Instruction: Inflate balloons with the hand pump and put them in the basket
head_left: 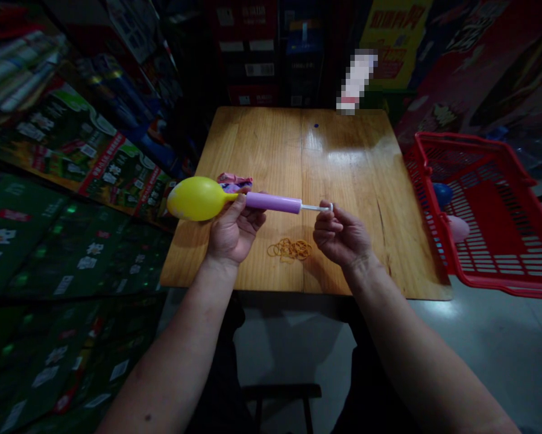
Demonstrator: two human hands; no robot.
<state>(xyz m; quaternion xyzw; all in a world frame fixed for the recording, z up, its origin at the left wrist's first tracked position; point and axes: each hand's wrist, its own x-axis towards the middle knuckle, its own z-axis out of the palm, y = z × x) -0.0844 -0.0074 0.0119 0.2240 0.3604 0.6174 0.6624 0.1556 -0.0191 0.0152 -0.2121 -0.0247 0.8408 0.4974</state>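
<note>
A purple balloon pump lies level above the wooden table, its white rod partly drawn out to the right. On its left end sits a partly inflated yellow balloon. My left hand is closed around the balloon's neck and the pump's tip. The fingers of my right hand pinch the white handle at the rod's end. Below the pump, a small heap of tan rubber bands rests on the table. Behind my left hand are pink and purple uninflated balloons, partly hidden.
The wooden table has a small dark spot near its far edge. At the right stands a red basket holding a blue balloon and a pink balloon. Stacked green cartons crowd the left side; more boxes line the back.
</note>
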